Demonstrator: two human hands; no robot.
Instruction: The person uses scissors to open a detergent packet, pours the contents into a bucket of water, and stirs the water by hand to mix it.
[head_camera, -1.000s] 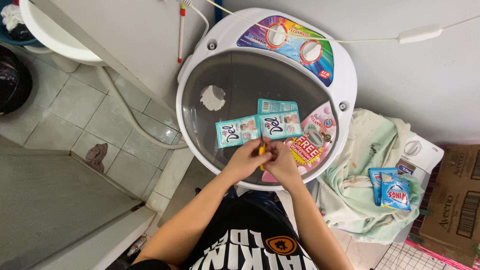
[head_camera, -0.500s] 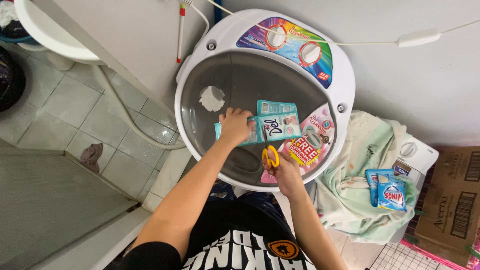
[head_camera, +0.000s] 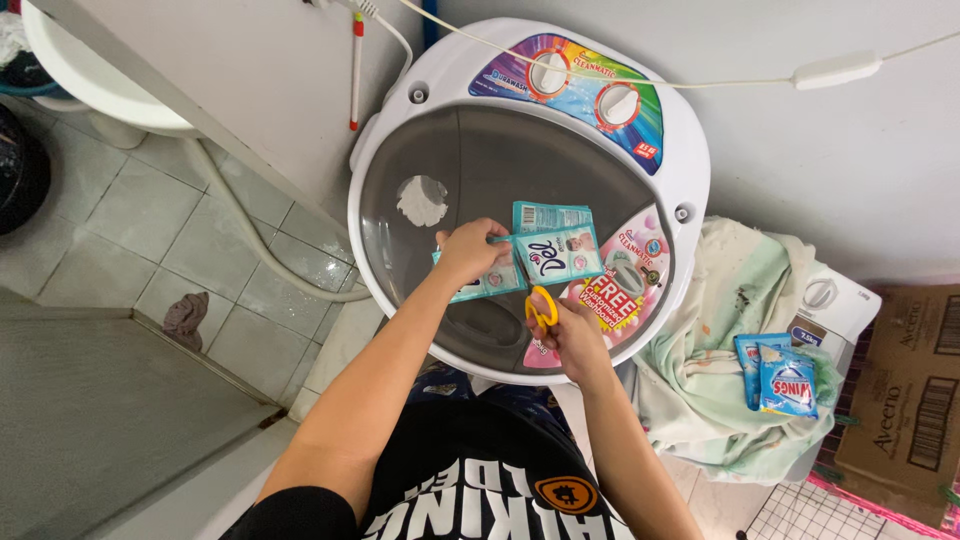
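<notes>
A round white washing machine with a dark see-through lid stands before me. Teal sachets joined in a strip lie on the lid. My left hand grips the left sachet of the strip and lifts its edge. My right hand holds yellow-handled scissors, their blades pointing up at the gap between two sachets. Whether the blades touch the strip is hard to tell.
A pale green cloth drapes a smaller machine at the right, with blue detergent packets on it. A cardboard box stands far right. A white cord crosses the top. A white basin and tiled floor lie left.
Both hands were together at the lid's front edge; my left hand then moved onto the left sachet and now grips it, while my right hand brought the scissors up toward the strip.
</notes>
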